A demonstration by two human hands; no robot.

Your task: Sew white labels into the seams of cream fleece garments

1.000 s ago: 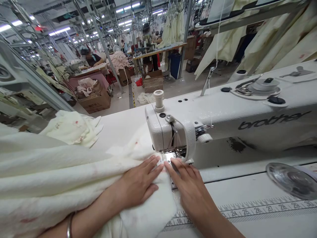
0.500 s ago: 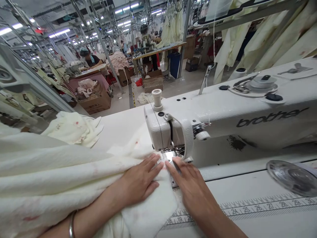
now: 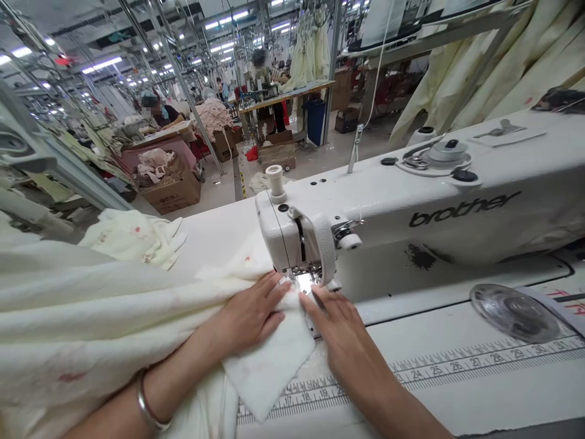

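Observation:
A cream fabric (image 3: 150, 305) with pinkish-red spots stretches from the left to under the needle area of a white sewing machine (image 3: 278, 228). My left hand (image 3: 249, 314), a metal bangle on its wrist, lies flat on this fabric with its fingers spread, tips close to the presser foot. On the other side, my right hand (image 3: 340, 323) rests with fingers stretched out, fingertips at the fabric's right edge beside the metal needle plate. A pointed corner of the fabric hangs toward me below both hands. The machine's lit head hides the needle point.
A smaller cream fabric pile (image 3: 132, 238) sits at the table's far left. A clear round dish (image 3: 514, 312) lies right of the printed ruler scale (image 3: 429, 372). Behind the machine are cardboard boxes (image 3: 171, 192) and co-workers at other machines.
The fabric has shifted forward under the machine head, so its near corner now lies farther from me. Both hands moved slightly forward with it. The whole view has turned a little right.

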